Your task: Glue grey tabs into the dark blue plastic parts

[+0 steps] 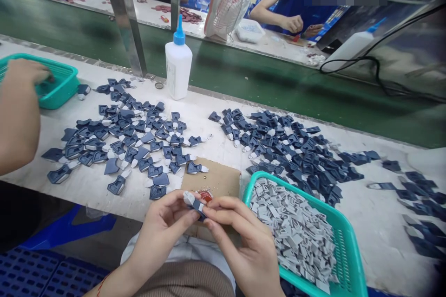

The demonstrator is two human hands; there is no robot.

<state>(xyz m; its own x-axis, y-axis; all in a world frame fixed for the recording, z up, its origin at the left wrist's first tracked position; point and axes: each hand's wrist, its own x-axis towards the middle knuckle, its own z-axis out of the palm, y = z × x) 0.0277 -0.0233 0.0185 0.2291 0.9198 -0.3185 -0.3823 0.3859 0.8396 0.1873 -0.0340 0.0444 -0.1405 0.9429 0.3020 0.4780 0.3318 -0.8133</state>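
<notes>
My left hand [169, 222] pinches a small dark-blue plastic part [197, 204] with a pale grey end, held low over the table's front edge. At the near side of that part, the fingertips of my right hand [240, 236] close on a small light-grey plastic piece [201, 209], partly hidden by the fingers. Beneath and beyond both hands lies a brown cardboard piece [223, 177] with a round red cap-like dish [205, 195] on it. Another blue part with a grey tip [196, 168] rests at the cardboard's far edge.
A green basket [351, 241] of loose grey pieces stands at my right. Blue parts lie in a left pile [130, 135] and a right pile [289, 144]. A white blue-capped bottle [179, 67] stands behind. Another person's arm [17, 116] reaches into a green basket [66, 86].
</notes>
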